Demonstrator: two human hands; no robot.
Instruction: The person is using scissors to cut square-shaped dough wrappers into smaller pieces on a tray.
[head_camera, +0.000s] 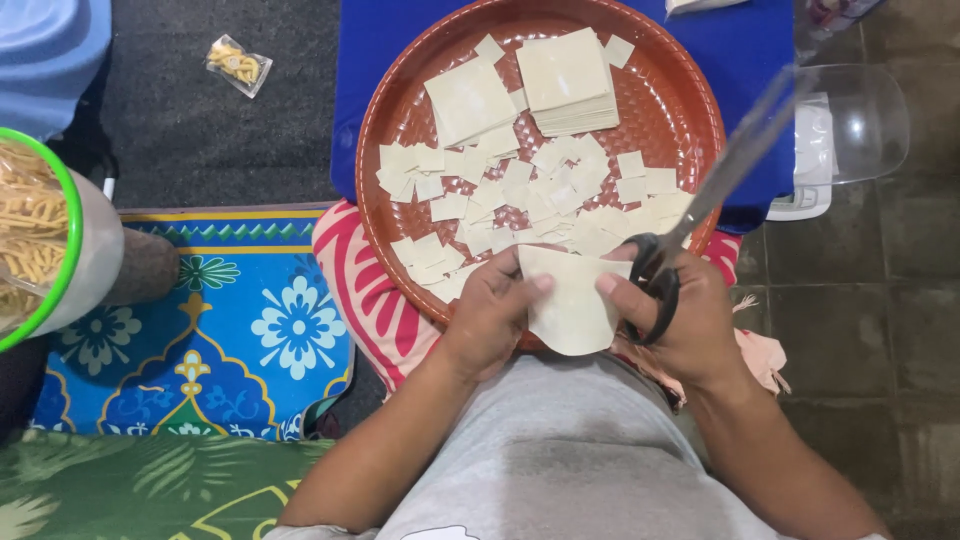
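A pale dough sheet (572, 305) hangs between both hands at the six o'clock rim of the round brown tray (400, 110), over the person's lap. It looks thin, limp and light, likely to tear or stick if pulled, so its upper edge is the sound place to pinch it. The left hand (490, 315) is closed on that edge at nine o'clock of the sheet; the right hand (685, 315), at three o'clock, pins the other corner with a fingertip while gripping scissors (700, 205), blades pointing to one o'clock. On the tray lie small cut squares (520, 195) and, toward twelve o'clock, a stack of uncut sheets (565, 75).
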